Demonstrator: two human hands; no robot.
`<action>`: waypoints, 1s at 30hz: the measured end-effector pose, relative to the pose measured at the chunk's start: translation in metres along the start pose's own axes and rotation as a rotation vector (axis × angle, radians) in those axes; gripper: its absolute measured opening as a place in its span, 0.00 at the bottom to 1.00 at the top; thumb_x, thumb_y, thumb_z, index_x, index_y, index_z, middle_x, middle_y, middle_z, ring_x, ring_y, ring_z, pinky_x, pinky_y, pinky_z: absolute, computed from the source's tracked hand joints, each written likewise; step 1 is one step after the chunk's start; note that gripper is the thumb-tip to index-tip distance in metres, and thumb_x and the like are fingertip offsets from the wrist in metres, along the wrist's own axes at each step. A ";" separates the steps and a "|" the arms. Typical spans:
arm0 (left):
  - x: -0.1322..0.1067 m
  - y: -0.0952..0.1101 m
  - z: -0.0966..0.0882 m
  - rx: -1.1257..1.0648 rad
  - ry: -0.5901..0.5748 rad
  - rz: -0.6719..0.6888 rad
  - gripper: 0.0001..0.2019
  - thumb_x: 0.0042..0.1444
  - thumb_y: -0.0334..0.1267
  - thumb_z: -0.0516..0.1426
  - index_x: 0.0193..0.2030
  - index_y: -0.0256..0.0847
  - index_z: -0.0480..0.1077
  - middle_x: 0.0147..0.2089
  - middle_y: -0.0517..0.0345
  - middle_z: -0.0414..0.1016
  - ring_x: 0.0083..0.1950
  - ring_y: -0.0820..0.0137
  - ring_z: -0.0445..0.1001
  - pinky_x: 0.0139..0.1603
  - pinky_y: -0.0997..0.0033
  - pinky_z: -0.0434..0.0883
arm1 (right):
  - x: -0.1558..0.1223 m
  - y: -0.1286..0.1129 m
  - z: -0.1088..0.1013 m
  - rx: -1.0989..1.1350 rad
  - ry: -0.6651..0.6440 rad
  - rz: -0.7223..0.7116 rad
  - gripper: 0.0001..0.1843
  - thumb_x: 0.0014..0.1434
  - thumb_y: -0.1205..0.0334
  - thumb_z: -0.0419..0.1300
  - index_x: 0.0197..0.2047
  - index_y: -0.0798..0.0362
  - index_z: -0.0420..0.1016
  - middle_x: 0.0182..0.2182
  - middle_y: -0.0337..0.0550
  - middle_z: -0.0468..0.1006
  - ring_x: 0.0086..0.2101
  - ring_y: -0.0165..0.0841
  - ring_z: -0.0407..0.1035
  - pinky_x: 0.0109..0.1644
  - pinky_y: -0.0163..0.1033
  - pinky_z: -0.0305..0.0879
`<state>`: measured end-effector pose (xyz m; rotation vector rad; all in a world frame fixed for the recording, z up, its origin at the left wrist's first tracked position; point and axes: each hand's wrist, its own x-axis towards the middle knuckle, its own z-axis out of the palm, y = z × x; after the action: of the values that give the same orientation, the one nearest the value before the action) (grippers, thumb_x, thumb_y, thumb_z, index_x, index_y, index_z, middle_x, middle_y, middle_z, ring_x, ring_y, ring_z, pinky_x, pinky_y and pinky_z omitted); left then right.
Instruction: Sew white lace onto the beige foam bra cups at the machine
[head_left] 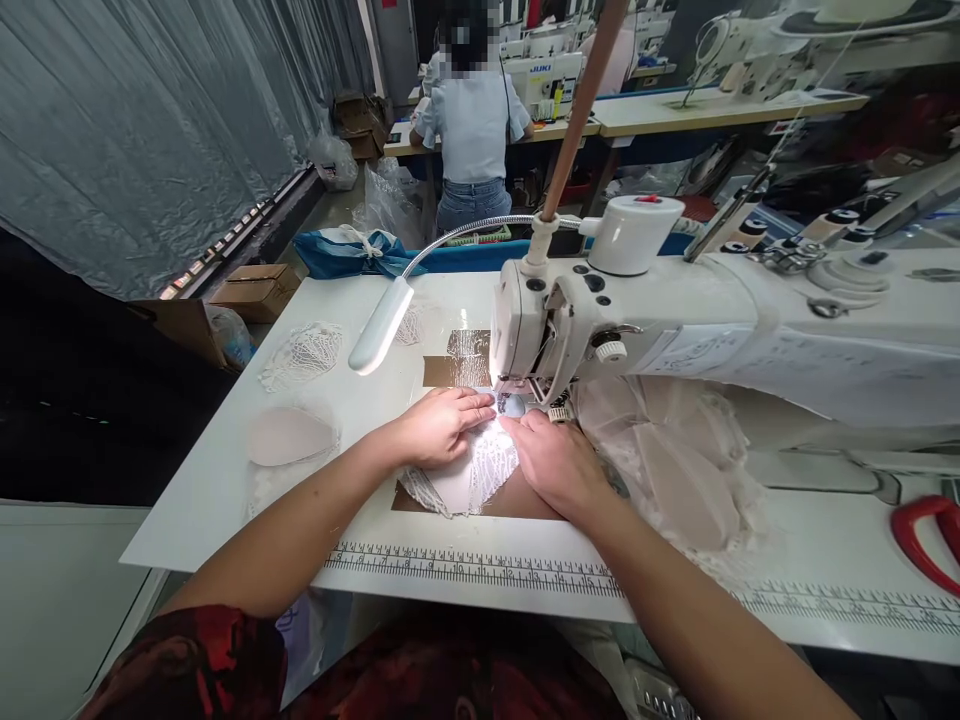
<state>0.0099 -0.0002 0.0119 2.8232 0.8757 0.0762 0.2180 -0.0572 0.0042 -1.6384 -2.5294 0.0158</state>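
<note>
A piece of white lace fabric with a pale smooth panel (491,470) lies under the head of a white sewing machine (517,330). My left hand (439,428) rests flat on its left part, fingers stretched toward the needle area. At its right edge my right hand (559,460) has curled fingers and a thumb against the fabric, just below the presser foot. The needle area is brightly lit and partly hidden by my fingertips. To the right of my right hand, a heap of pale lace-edged pieces (675,480) lies beneath the machine arm.
A bendy lamp (382,325) hangs over the white table (217,500). Lace pieces (304,355) and a pale oval piece (291,437) lie at left. A ruler strip (480,570) runs along the front; red scissor handles (926,540) are at right. A person (472,130) sits ahead.
</note>
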 end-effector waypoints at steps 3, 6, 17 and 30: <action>-0.003 -0.005 0.000 0.008 0.005 0.024 0.25 0.55 0.30 0.51 0.62 0.38 0.64 0.67 0.49 0.60 0.64 0.58 0.62 0.59 0.56 0.65 | -0.003 0.004 0.002 0.048 0.013 -0.027 0.16 0.61 0.69 0.48 0.43 0.50 0.77 0.31 0.43 0.74 0.30 0.34 0.64 0.32 0.38 0.50; -0.010 0.005 -0.003 0.027 0.082 -0.008 0.20 0.58 0.28 0.50 0.56 0.38 0.69 0.64 0.45 0.64 0.63 0.56 0.64 0.58 0.53 0.65 | -0.007 0.010 0.006 0.159 0.051 -0.049 0.18 0.60 0.71 0.48 0.44 0.51 0.77 0.33 0.43 0.76 0.32 0.33 0.66 0.37 0.37 0.56; -0.014 0.036 0.013 -0.031 0.208 -0.112 0.12 0.63 0.35 0.48 0.33 0.37 0.70 0.32 0.53 0.72 0.35 0.66 0.68 0.38 0.66 0.64 | -0.013 0.017 0.003 0.335 0.094 -0.107 0.15 0.60 0.71 0.49 0.42 0.54 0.77 0.37 0.45 0.79 0.38 0.35 0.71 0.42 0.39 0.64; -0.026 0.028 0.002 -0.354 0.245 -0.044 0.08 0.62 0.33 0.48 0.38 0.38 0.67 0.42 0.51 0.72 0.44 0.66 0.69 0.46 0.66 0.67 | -0.019 0.020 -0.002 0.144 -0.014 -0.429 0.15 0.59 0.71 0.51 0.45 0.52 0.76 0.31 0.44 0.75 0.33 0.34 0.64 0.37 0.38 0.58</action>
<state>0.0043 -0.0377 0.0158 2.4950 0.8716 0.5264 0.2443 -0.0666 0.0027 -1.0254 -2.7606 0.1630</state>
